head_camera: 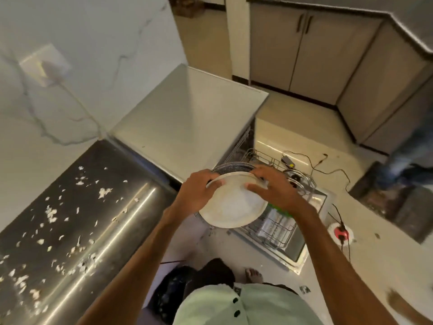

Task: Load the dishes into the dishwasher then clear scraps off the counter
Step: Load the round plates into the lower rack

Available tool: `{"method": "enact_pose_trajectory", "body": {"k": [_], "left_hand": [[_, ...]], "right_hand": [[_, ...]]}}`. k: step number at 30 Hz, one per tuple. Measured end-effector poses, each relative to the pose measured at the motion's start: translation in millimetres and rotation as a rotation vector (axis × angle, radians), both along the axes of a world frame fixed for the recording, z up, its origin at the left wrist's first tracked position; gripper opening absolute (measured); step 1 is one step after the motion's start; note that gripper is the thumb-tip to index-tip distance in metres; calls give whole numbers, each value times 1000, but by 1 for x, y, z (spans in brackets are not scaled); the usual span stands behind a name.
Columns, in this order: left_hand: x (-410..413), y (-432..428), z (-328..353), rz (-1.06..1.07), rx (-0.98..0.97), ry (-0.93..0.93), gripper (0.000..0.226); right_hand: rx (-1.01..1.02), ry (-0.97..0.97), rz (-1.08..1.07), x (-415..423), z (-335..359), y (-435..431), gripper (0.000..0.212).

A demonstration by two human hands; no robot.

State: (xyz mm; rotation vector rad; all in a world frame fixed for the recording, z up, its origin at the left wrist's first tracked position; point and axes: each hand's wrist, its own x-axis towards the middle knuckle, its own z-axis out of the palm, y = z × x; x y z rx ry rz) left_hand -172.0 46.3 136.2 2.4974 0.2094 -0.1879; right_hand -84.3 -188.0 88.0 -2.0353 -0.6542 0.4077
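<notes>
Above the wire dishwasher rack, grips a round white plate in left hand and right hand, not yet slotted. Has yet to clear pale scraps off the brushed steel surface.

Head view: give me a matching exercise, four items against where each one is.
Items:
1. round white plate
2. small white scraps
3. dark speckled round pan
4. red-and-white round socket unit

Places:
A. on the pale floor, right of the wire dishwasher rack
B. held by the left hand and right hand
C. scattered on the steel counter
D. just behind the plate

Pairs: 1-B, 2-C, 3-D, 4-A
</notes>
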Motion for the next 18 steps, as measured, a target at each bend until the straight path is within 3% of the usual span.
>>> {"method": "enact_pose_trajectory", "body": {"k": [10, 18], "left_hand": [[120, -5, -47, -172, -40, 21, 23], [195, -15, -120, -178, 2, 41, 49]], "right_hand": [[-38, 98, -520, 69, -71, -44, 18], [-43, 80, -1094, 143, -134, -87, 22]]}}
